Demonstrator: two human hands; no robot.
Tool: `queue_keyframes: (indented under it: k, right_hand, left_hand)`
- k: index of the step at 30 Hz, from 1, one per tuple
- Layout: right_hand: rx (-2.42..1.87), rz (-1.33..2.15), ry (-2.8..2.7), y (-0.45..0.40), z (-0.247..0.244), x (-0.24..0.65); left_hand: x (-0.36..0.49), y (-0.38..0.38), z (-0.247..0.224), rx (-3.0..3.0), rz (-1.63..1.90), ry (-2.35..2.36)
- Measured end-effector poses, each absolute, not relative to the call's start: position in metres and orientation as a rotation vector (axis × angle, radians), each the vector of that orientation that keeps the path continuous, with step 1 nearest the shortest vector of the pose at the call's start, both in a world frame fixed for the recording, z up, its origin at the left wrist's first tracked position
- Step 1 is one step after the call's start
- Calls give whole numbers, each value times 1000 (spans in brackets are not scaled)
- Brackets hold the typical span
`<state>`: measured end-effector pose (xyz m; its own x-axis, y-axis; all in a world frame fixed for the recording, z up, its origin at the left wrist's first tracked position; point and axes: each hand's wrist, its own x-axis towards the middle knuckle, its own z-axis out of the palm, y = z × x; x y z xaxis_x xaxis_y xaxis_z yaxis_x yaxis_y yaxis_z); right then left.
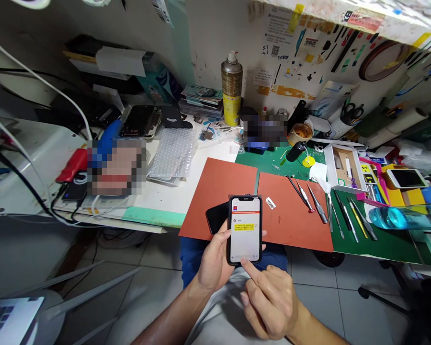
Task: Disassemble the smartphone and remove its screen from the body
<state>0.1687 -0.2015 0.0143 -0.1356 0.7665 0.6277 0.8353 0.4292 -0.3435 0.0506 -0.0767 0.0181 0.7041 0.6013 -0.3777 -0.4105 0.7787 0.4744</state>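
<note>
My left hand is wrapped round a smartphone in a dark case, held upright above my lap. Its lit screen shows a chat page with a yellow message bubble. The index finger of my right hand is stretched out to the lower edge of that screen, while the other fingers curl loosely with nothing in them. Behind the held phone, a second, dark phone lies on the orange-brown mat, partly hidden. A small white piece lies to the right on the neighbouring mat.
Tweezers and several slim tools lie at the right, near a clear blue bottle. A spray can stands by the wall. Bubble wrap lies left of the mats. Cables hang at far left, above a laptop.
</note>
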Motion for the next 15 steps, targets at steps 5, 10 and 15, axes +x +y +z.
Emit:
queue_keyframes:
  k: [5,10,15]
  right_hand:
    - [-1360,-117,-1919,-200,15,168]
    - [-1355,-103,-1935,-199,16,169]
    - [-1351,-112,-1935,-199,16,168]
  left_hand:
    - [51,-77,20,381,582,565]
    - [51,-77,21,390,577,559]
    - [51,-76,22,384,583,571]
